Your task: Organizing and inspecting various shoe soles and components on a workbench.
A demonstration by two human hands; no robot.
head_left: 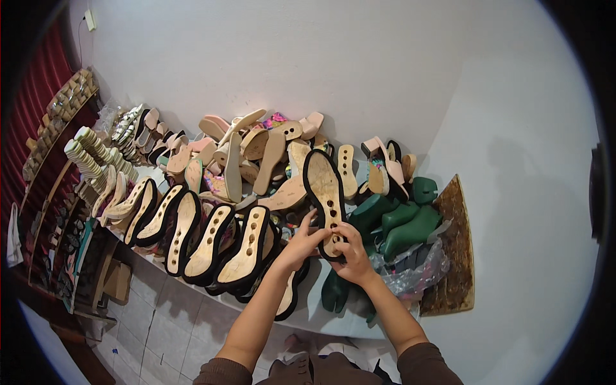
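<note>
Both hands hold one shoe sole upright above the counter.
Left hand and right hand fingers clamp the near end of the black-rimmed tan sole; green shoe lasts lie right.

A shoemaking workshop: heaps of unfinished soles and green shoe lasts crowd the bench.

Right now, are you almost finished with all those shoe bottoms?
Not yet, it seems. A row of black-edged soles with holes already stands lined up along the table edge, so those look done. The left hand and right hand hold one more black-edged sole upright. Behind it lies a jumbled pile of tan and pink soles, and green shoe forms lie beside the hands.
</note>
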